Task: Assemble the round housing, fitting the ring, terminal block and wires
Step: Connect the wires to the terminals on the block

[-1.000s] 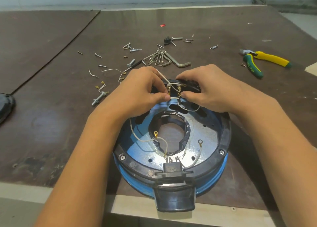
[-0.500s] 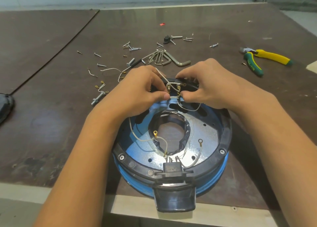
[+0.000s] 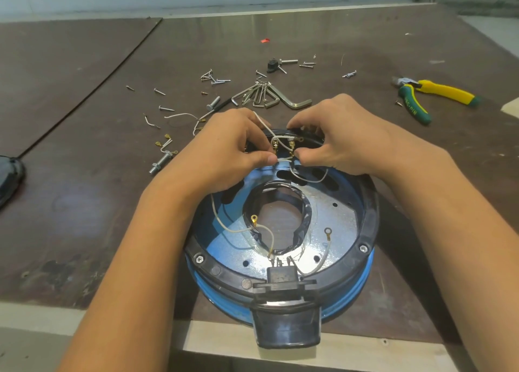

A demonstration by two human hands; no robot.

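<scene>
Blue and round, the housing (image 3: pixel 280 239) sits at my edge of the brown table (image 3: pixel 84 203), its black ring (image 3: pixel 368 222) screwed around the rim and a black terminal block (image 3: pixel 282 277) at 6 o'clock on that rim. At 12 o'clock on the rim both of my hands meet over a cluster of brass connectors (image 3: pixel 283 147). My left hand (image 3: pixel 233 152) pinches a thin white wire (image 3: pixel 283 160) between thumb and forefinger; my right hand (image 3: pixel 334 144) pinches the same short stretch from the other side, fingertips curled onto the connectors. More white wires (image 3: pixel 264 228) with ring lugs lie loose on the plate inside the housing. Beyond my hands, at 12 o'clock, lie hex keys (image 3: pixel 269 96) and scattered screws (image 3: pixel 213 78); yellow-green pliers (image 3: pixel 429 96) rest at 2 o'clock.
</scene>
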